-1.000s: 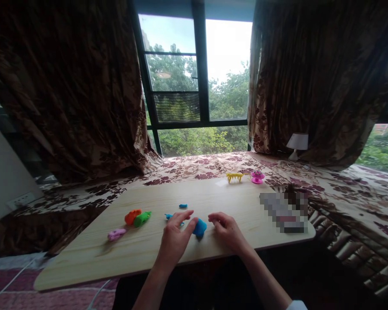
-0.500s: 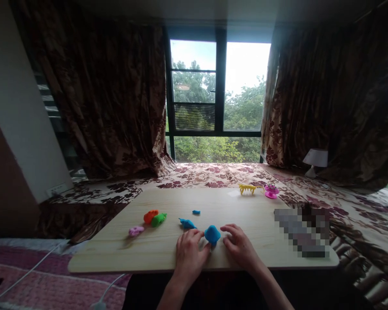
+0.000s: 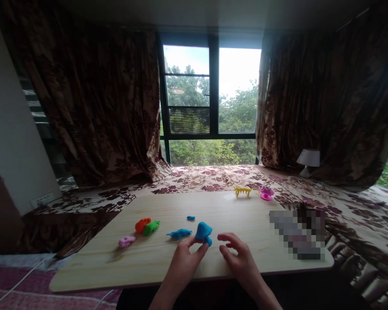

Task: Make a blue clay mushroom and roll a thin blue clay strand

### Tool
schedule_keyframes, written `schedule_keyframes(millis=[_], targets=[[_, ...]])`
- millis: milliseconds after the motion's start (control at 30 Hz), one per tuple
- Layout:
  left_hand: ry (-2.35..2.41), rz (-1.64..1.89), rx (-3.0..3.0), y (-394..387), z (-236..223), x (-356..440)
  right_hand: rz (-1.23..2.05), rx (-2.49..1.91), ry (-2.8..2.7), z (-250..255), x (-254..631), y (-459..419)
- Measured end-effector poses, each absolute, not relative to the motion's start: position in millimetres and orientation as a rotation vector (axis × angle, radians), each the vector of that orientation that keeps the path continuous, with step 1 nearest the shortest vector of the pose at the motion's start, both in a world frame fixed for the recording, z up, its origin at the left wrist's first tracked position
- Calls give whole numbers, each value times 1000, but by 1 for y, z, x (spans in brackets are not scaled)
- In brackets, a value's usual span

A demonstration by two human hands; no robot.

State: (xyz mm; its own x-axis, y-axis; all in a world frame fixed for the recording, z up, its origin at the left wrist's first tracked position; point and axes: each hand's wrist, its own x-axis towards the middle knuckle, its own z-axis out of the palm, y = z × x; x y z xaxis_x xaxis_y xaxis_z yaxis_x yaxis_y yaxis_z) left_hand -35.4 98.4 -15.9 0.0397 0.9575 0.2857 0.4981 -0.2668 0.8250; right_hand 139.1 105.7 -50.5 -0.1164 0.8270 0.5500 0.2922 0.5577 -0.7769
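My left hand (image 3: 185,261) pinches a blue mushroom-like piece of modelling clay (image 3: 203,231) between thumb and fingers, its wide cap tilted above a short rounded stem. Just to the right, my right hand (image 3: 241,257) is apart from it, fingers curved and spaced, with nothing in them. Beyond my left hand lies a longer blue clay piece (image 3: 180,234) with a pointed end. A small blue bit (image 3: 190,218) rests farther back on the wooden table (image 3: 142,267).
At the left sit an orange clay piece (image 3: 142,224), a green one (image 3: 151,228) and a pink one (image 3: 127,241). A yellow four-legged figure (image 3: 242,191) and a magenta stand-like piece (image 3: 267,193) are at the far edge. A blurred-out item (image 3: 297,237) lies right.
The blue mushroom-like piece has tipped over so its stem points toward the lower right. My right hand has drawn slightly away from it. The whole view has shifted a little.
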Motion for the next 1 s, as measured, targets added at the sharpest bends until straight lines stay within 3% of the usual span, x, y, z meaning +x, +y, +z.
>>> schedule_keyframes(millis=[333,633,1000], targets=[[1236,1151,1598,61,25,-32,303,-774,-1661,-30,126,69],[1204,1233,1679,55,29,-35,213,-691,-1601,-19,115,67],[1047,1418,1227,48,34,-20,135,-641,-1599,-1,117,65]])
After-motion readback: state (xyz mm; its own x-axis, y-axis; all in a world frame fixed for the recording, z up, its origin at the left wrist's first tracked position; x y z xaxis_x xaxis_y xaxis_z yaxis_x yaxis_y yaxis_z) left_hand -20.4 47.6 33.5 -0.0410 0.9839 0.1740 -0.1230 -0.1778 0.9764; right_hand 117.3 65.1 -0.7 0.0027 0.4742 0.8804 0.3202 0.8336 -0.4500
